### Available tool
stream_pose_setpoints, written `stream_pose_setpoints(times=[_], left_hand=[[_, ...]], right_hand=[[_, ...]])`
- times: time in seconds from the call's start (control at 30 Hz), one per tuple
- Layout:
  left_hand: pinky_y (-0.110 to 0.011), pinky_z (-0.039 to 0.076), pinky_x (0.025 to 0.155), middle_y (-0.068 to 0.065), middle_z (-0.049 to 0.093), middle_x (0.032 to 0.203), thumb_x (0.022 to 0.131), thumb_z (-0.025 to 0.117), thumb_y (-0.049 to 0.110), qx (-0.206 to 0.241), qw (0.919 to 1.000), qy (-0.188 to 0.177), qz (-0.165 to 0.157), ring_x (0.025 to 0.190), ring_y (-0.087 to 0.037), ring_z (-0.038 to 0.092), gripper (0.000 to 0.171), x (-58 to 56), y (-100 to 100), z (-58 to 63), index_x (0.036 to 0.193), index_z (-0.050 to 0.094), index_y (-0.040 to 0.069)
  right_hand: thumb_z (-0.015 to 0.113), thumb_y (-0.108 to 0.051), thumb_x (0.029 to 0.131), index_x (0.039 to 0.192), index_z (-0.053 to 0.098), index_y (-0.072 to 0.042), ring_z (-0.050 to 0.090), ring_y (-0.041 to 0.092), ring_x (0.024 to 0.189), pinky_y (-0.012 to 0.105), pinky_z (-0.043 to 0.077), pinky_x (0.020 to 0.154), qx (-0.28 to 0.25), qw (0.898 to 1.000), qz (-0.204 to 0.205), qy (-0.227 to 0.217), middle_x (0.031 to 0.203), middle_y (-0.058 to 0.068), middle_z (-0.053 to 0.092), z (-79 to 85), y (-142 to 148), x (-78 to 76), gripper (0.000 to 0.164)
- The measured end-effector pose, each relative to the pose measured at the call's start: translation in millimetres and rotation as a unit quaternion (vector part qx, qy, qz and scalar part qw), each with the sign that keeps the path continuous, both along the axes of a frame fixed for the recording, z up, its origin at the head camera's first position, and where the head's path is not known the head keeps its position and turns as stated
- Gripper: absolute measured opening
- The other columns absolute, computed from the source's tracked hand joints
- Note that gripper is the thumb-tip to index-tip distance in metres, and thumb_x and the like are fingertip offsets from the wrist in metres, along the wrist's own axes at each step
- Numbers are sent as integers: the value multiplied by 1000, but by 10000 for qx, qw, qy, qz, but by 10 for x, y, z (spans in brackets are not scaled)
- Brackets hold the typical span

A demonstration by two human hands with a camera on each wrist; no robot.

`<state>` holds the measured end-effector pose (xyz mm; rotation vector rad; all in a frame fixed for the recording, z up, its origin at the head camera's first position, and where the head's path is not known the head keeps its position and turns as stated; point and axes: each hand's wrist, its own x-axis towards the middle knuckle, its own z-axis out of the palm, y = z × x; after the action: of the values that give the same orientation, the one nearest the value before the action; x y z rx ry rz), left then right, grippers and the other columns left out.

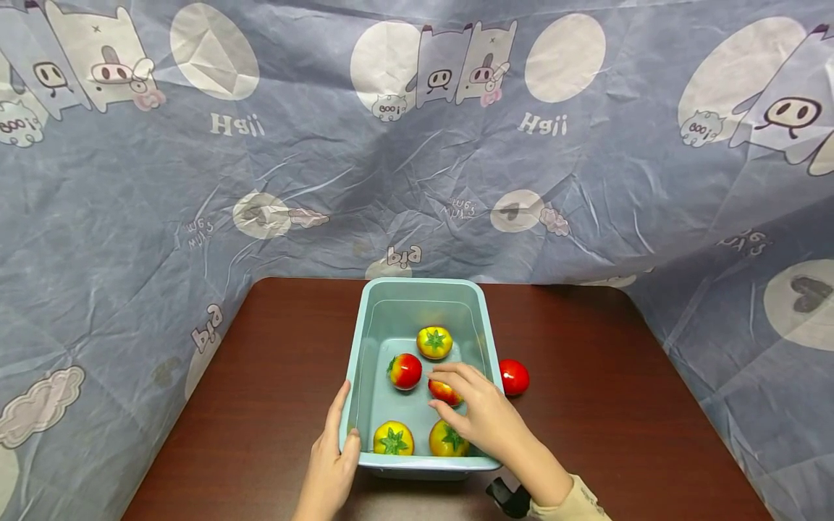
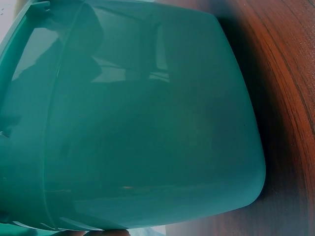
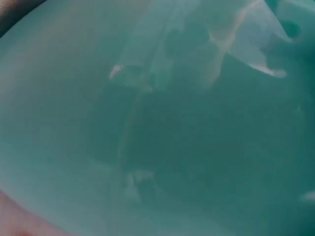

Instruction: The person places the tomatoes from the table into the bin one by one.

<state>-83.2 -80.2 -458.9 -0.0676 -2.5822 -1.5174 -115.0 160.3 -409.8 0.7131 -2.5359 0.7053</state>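
A light teal plastic bin (image 1: 422, 285) holds several toy tomatoes. At its near left corner my left hand (image 1: 334, 456) grips the rim, thumb over the edge and fingers along the outer side. Inside the bin my right hand (image 1: 485, 412) hovers with thumb and fingers spread over a red-yellow tomato (image 1: 445, 391), partly hiding it. Left of that hand lies a red tomato (image 1: 405, 371), and farther back a yellow one (image 1: 434, 342). Two yellow-green tomatoes, one on the left (image 1: 394, 439) and one on the right (image 1: 449, 439), sit along the near wall.
Another red tomato (image 1: 515, 378) lies outside, close against the bin's right side. The bin stands on a dark brown table (image 1: 612, 405). A blue patterned cloth (image 1: 417, 166) hangs behind and beside the table. Bin walls (image 2: 147, 128) fill most of both wrist views.
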Motion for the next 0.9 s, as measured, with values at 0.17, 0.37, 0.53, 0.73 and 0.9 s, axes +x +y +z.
stream_pose_setpoints(times=[0.17, 0.37, 0.53, 0.73, 0.9], left_hand=[[-52, 45, 102, -2, 46, 152, 90, 48, 0, -32, 10000, 81, 12, 126, -22, 55, 75, -1, 1, -2, 155, 29, 33], [-50, 46, 100, -2, 47, 151, 90, 49, 0, -69, 9999, 137, 33, 125, -21, 56, 75, -3, -1, -9, 155, 30, 32], [-49, 48, 99, -6, 50, 149, 90, 49, 0, 2, 9999, 140, 16, 122, -22, 59, 75, 0, -1, -14, 155, 30, 32], [-50, 49, 97, -10, 51, 148, 90, 49, 0, 12, 9998, 207, -23, 121, -24, 59, 75, 4, 0, -13, 155, 30, 31], [-49, 48, 98, -7, 51, 147, 89, 50, 0, -112, 9997, 212, 35, 121, -21, 59, 75, 11, 0, -16, 155, 31, 31]], right_hand=[[81, -16, 79, 114, 71, -14, 65, 15, 106, 28, 55, 87, -361, 9990, -131, 245, 115, -2, 67, 37, 85, 4, 36], [81, -8, 77, 112, 71, -12, 68, 14, 99, 7, 44, 91, -851, 9951, -153, 485, 112, -4, 68, 50, 219, 3, 37], [81, -2, 75, 111, 72, -12, 68, 15, 93, 7, 44, 89, -1057, 9907, -256, 815, 110, -3, 69, 85, 364, -8, 39], [80, 2, 74, 111, 72, -11, 66, 13, 93, 5, 46, 84, -1151, 9868, -668, 926, 107, -2, 69, 80, 566, -12, 40], [77, 4, 76, 109, 72, -8, 63, 12, 92, 2, 42, 82, -1274, 9830, -1110, 715, 106, 0, 69, -15, 739, -46, 35]])
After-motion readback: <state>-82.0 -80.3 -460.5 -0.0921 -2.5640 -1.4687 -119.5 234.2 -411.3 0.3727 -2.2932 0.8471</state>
